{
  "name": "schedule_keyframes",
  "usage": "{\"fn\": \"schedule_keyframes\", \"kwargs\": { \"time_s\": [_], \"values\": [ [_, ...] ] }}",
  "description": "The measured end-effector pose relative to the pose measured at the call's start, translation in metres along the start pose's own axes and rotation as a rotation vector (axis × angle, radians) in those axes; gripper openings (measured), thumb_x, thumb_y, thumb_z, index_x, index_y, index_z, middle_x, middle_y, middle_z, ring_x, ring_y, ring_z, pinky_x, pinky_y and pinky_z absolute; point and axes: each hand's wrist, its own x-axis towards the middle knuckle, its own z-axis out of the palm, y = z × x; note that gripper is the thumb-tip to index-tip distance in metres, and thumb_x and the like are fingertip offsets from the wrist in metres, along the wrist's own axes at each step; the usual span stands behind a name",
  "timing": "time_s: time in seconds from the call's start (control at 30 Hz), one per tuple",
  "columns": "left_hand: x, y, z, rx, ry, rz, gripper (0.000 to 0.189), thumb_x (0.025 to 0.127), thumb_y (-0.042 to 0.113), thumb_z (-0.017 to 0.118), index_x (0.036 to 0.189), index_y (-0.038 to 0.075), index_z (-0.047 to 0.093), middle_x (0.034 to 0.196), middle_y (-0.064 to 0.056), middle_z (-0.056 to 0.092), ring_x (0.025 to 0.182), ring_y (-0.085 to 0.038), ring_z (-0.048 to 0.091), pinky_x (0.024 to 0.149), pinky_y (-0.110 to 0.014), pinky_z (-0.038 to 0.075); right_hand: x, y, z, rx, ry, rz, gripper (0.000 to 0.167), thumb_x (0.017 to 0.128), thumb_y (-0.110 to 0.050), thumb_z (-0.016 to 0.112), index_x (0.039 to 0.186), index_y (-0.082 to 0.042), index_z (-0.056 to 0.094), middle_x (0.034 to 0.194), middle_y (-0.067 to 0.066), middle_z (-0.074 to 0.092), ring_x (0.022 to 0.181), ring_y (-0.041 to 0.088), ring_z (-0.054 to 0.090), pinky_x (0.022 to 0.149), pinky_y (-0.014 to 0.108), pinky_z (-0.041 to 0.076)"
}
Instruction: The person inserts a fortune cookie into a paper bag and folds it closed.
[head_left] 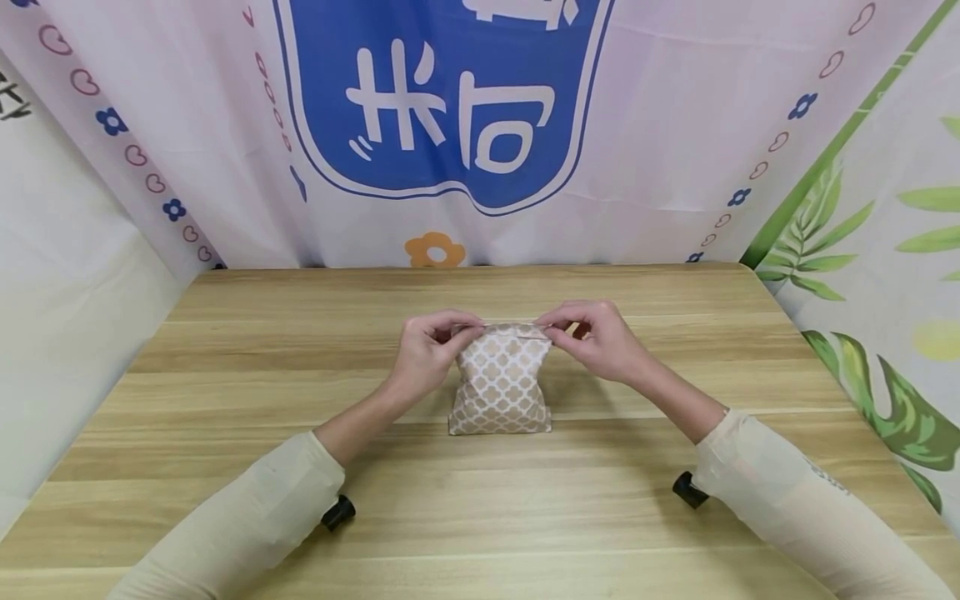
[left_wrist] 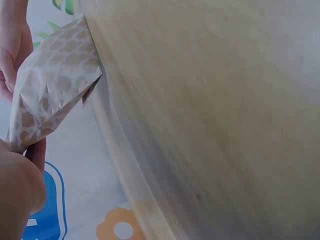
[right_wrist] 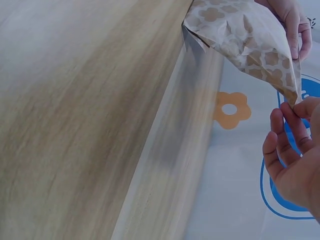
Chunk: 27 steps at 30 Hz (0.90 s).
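Note:
A tan paper bag [head_left: 502,379] with a white lattice pattern stands on the wooden table, its base toward the person and its sides bulging. My left hand [head_left: 431,350] pinches the top left corner of the bag between thumb and fingers. At the top right corner, my right hand [head_left: 596,337] pinches the paper the same way. The top edge is drawn flat between the two hands, with a short fold line near the right one. In the right wrist view, the bag [right_wrist: 245,42] narrows to the corner at the right thumb and forefinger. What the bag contains is hidden.
The wooden table [head_left: 225,400] spreads around the bag on all sides. Behind its far edge hangs a pale curtain [head_left: 660,150] with a blue emblem. Leaf-printed cloth [head_left: 862,275] hangs on the right. A black wrist device [head_left: 339,512] shows under the left sleeve, another [head_left: 690,490] under the right.

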Motion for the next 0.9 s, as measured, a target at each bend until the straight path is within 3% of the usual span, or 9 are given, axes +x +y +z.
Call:
{"fn": "schedule_keyframes", "kwargs": {
  "time_s": [0.47, 0.7, 0.9],
  "values": [
    [0.009, -0.003, -0.011, -0.008, -0.183, -0.150, 0.009, 0.096, -0.006, 0.069, 0.101, -0.006, 0.077, 0.083, -0.017, 0.074, 0.059, -0.008, 0.050, 0.052, -0.017, 0.040, -0.003, 0.006, 0.000, 0.014, -0.007, 0.008, 0.017, 0.093, 0.006, 0.070, 0.102, -0.002, 0.082, 0.085, 0.006, 0.075, 0.073, 0.015, 0.062, 0.060, 0.021, 0.054],
    [0.012, -0.003, -0.016, -0.007, -0.238, -0.167, 0.010, 0.097, -0.004, 0.069, 0.102, -0.006, 0.078, 0.098, -0.019, 0.077, 0.070, -0.010, 0.066, 0.062, -0.027, 0.059, -0.003, 0.008, 0.001, 0.015, 0.002, 0.002, 0.018, 0.092, 0.008, 0.069, 0.101, -0.002, 0.082, 0.084, 0.010, 0.074, 0.073, 0.015, 0.062, 0.060, 0.022, 0.054],
    [0.012, -0.006, -0.017, -0.019, -0.257, -0.171, 0.011, 0.097, -0.005, 0.068, 0.103, -0.007, 0.077, 0.100, -0.020, 0.077, 0.071, -0.011, 0.067, 0.064, -0.031, 0.061, -0.003, 0.010, 0.002, 0.057, 0.002, 0.003, 0.017, 0.091, 0.009, 0.070, 0.101, 0.000, 0.081, 0.082, 0.009, 0.073, 0.070, 0.014, 0.061, 0.059, 0.022, 0.055]
  ]
}}
